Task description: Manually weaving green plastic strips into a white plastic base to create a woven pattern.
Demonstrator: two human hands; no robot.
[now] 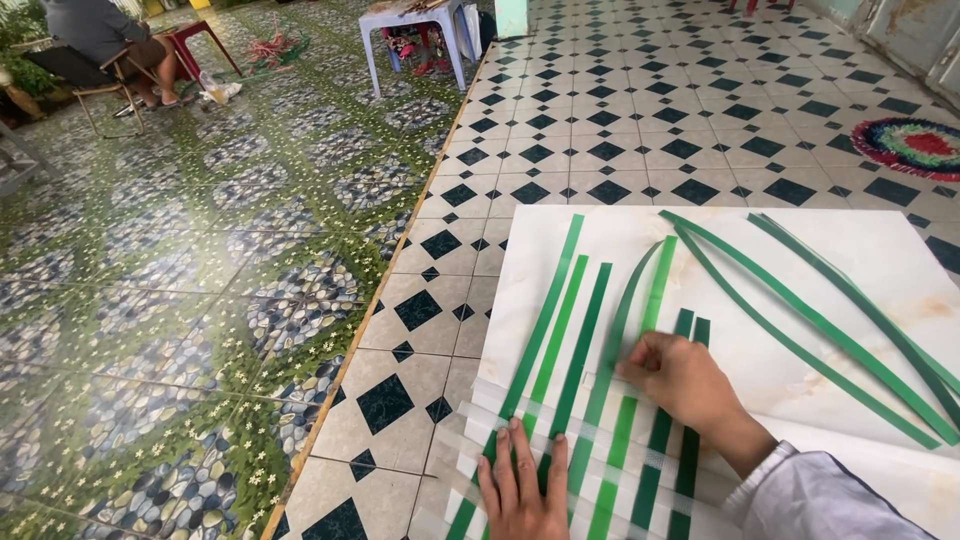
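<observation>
Several green strips lie side by side on a pale marble-patterned board, crossed near me by translucent white strips. My left hand lies flat on the woven part, fingers together, pressing it down. My right hand rests on the middle strips, fingertips pinching at a light green strip. More long green strips curve loose across the board's right side.
The board lies on a black-and-white tiled floor; a pebble-patterned floor lies left. A blue plastic table stands at the back. A seated person is far left. A round rug is at right.
</observation>
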